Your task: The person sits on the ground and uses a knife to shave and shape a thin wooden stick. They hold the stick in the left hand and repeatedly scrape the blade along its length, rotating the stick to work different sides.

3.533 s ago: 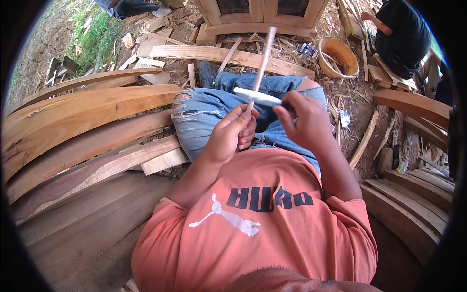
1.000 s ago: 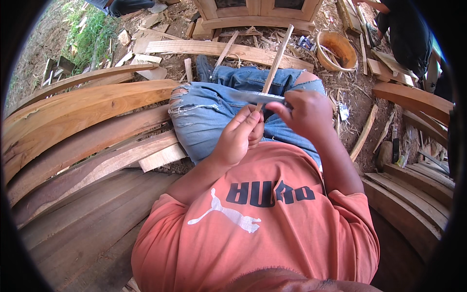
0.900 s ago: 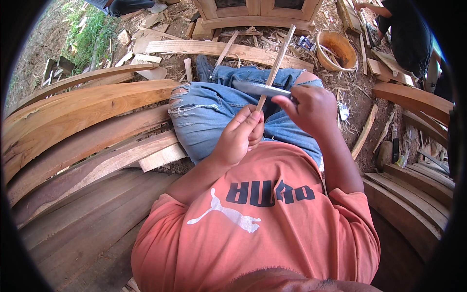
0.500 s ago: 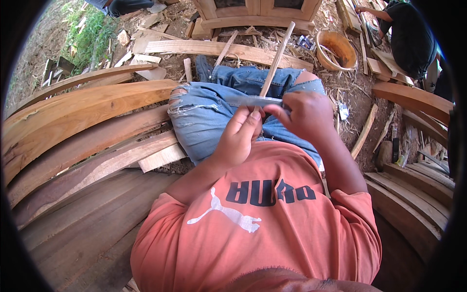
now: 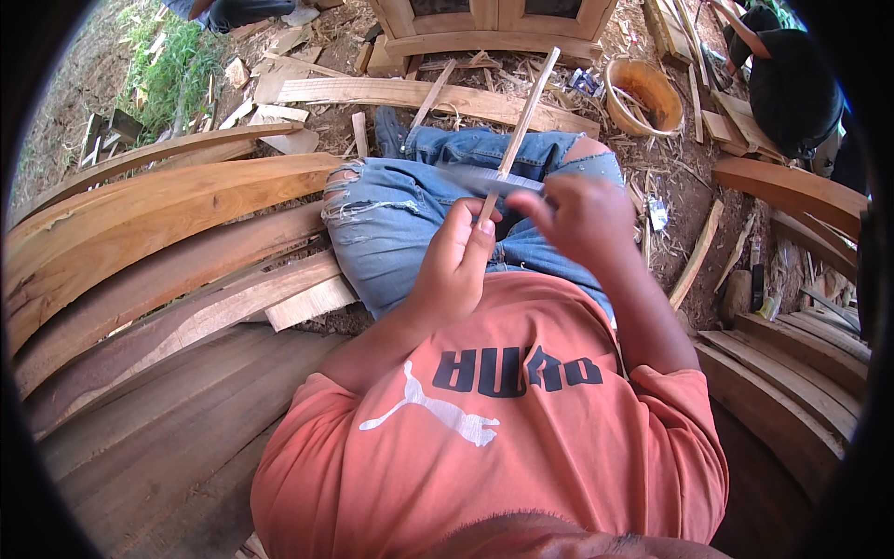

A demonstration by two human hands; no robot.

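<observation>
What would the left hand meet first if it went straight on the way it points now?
Most likely the motion-blurred blade in the right hand, which crosses the wooden stick just beyond the left hand; depth is unclear from this single view.

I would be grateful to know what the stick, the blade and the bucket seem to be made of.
Stick: apparently bare wood, pale and matte, with lengthwise streaks like grain.
Blade: probably metal, judging by its grey colour; blur hides its finish.
Bucket: perhaps plastic, given its thin orange-tan wall; the inside looks dull and stained.
</observation>
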